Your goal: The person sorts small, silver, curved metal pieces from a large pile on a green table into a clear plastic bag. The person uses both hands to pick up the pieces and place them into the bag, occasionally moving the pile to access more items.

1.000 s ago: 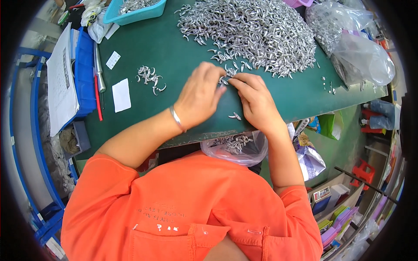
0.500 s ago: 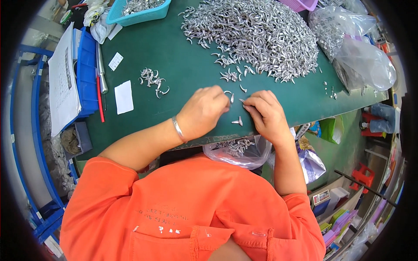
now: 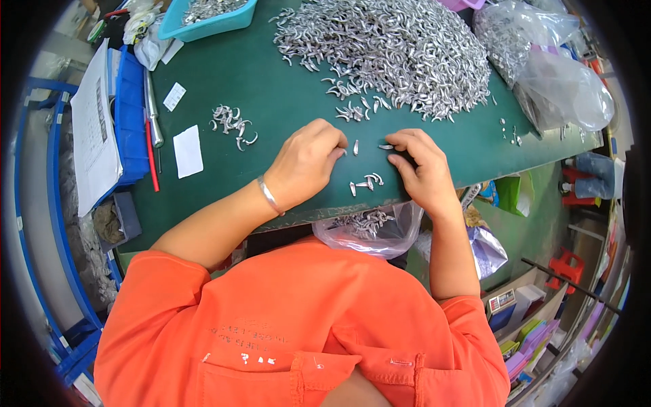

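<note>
My left hand (image 3: 306, 163) is closed, thumb and forefinger together with the tip of a small silvery metal piece (image 3: 344, 152) showing at them. My right hand (image 3: 422, 166) has its thumb apart from its curled fingers; the forefinger's tip touches a curved metal piece (image 3: 385, 146). Between the hands a single metal piece (image 3: 356, 147) lies on the green tabletop (image 3: 271, 102). Nearer the table edge is a small group of metal pieces (image 3: 368, 182). Beyond the hands rises a big heap of curved metal pieces (image 3: 400, 57), with several strays at its near side.
A clear plastic bag (image 3: 380, 237) with metal pieces hangs at the front edge. Left are a loose cluster (image 3: 232, 125), a paper slip (image 3: 188, 151), a red stick (image 3: 152, 159) and a blue tray (image 3: 134, 115). A turquoise basket (image 3: 210, 28) stands far left, filled bags (image 3: 563, 88) far right.
More metal pieces now lie in the group near the edge. My hands have drawn farther apart, and the loose piece beyond the right fingertips has shifted right, to the forefinger.
</note>
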Available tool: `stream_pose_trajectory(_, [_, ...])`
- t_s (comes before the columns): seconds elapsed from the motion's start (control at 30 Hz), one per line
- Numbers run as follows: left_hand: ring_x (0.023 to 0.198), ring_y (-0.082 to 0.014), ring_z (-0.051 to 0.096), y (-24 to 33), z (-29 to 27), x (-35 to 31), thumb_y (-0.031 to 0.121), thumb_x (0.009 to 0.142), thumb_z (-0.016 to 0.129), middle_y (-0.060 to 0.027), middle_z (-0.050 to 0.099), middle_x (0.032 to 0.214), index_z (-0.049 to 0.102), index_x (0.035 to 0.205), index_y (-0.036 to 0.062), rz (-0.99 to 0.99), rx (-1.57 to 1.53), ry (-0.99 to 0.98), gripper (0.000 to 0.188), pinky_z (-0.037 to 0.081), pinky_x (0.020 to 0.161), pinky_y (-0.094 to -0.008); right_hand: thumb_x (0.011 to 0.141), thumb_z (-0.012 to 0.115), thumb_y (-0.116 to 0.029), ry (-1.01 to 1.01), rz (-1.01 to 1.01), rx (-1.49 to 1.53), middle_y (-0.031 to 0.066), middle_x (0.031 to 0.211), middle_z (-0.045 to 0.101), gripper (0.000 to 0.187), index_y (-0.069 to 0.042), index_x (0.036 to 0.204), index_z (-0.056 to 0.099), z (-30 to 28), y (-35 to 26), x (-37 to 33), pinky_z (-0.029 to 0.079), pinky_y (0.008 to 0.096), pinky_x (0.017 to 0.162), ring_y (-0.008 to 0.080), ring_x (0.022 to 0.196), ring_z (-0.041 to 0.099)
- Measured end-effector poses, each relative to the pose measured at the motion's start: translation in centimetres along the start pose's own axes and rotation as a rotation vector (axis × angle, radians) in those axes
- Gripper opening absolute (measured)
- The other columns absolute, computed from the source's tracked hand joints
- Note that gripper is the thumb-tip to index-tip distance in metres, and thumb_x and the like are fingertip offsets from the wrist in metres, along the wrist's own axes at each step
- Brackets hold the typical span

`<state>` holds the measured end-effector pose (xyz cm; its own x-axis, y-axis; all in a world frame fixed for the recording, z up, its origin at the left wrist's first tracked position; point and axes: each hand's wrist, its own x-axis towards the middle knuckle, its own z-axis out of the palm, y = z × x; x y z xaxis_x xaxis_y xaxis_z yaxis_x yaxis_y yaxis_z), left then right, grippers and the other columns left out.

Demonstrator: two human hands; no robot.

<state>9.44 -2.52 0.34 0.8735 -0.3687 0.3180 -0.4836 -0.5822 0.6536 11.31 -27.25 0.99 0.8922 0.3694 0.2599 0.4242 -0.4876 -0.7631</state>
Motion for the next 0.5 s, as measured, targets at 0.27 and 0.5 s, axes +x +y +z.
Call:
stream_pose_trajectory(0.27, [0.094, -0.037, 0.061, 1.8, 1.1, 0.4, 0.006, 0.08, 0.077, -0.0171, 0.057, 0.111, 0.062, 0.116, 0.0007, 0.09, -0.01, -0.186, 0.04, 0.053, 0.081, -0.0419, 0.076, 0.054, 0.011, -0.086, -0.22, -0.156, 0.0197, 0.113, 0.064, 0.043, 0.001, 0.115, 0.068, 0.4, -0.5, -1.0, 0.047, 0.0439, 0.095, 0.0388, 0.105, 0.058])
stream_pose_trajectory(0.5, [0.095, -0.0362, 0.061, 3.6, 1.0, -2.3, 0.004, 0.075, 0.08, -0.0159, 0.058, 0.108, 0.062, 0.11, 0.0033, 0.187, -0.327, -0.316, 0.04, 0.053, 0.083, -0.0425, 0.074, 0.058, 0.009, -0.433, -0.213, -0.03, 0.0196, 0.112, 0.064, 0.042, 0.001, 0.114, 0.067, -2.0, -2.2, -1.7, 0.049, 0.0446, 0.093, 0.039, 0.106, 0.059])
